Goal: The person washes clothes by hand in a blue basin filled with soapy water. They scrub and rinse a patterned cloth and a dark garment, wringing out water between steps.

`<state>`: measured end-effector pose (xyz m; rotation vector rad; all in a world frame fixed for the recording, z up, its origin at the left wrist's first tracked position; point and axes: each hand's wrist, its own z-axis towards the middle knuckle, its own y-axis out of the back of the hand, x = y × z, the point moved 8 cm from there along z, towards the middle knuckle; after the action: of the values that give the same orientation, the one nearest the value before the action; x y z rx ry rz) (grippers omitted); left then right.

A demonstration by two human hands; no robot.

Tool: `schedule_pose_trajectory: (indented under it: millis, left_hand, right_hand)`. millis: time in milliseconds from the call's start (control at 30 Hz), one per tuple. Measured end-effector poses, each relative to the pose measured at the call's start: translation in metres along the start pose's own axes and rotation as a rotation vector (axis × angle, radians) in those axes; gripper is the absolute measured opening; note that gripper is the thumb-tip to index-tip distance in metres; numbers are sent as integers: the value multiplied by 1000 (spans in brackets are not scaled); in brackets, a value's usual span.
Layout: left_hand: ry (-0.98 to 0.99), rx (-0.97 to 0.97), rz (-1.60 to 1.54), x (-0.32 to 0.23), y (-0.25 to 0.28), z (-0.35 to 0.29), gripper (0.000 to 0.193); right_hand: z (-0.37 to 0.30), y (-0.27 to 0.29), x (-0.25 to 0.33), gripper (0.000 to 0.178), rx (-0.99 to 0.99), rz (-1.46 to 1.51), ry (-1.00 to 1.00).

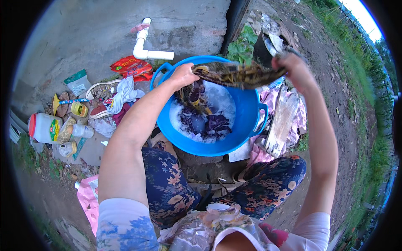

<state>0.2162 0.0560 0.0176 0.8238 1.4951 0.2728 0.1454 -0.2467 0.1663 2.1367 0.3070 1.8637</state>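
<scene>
A dark brown and yellow patterned cloth (238,75) is stretched across the far part of a blue plastic basin (167,125). My left hand (185,76) grips it near the basin's far left rim. Raised beyond the right rim, my right hand (295,71) holds the other end, slightly blurred by motion. Part of the cloth hangs from my left hand toward the water. Dark purple wet laundry (217,124) lies in white suds (222,98) inside the basin.
A white pipe with a tap (144,52) juts from the wall beyond the basin. To the left lie a red bag (133,67), shoes (99,110) and a clear jar (44,127). A worn board (282,123) rests on pink cloth (268,98) at right.
</scene>
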Motion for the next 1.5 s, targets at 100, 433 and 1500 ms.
schedule_pose_trajectory:
  millis: [100,433,1500]
  left_hand:
    - [-79,129,184,-29,-8,-5,44]
    - [-496,295,-614,-148,50,-43,72]
    - [-8,234,-439,-21,-90,-40,44]
  right_hand:
    - [0,-49,-79,66,297,-860,-68]
    - [-13,-158,-15,36,175,879,229]
    - [29,-180,-125,30,55,443,-199]
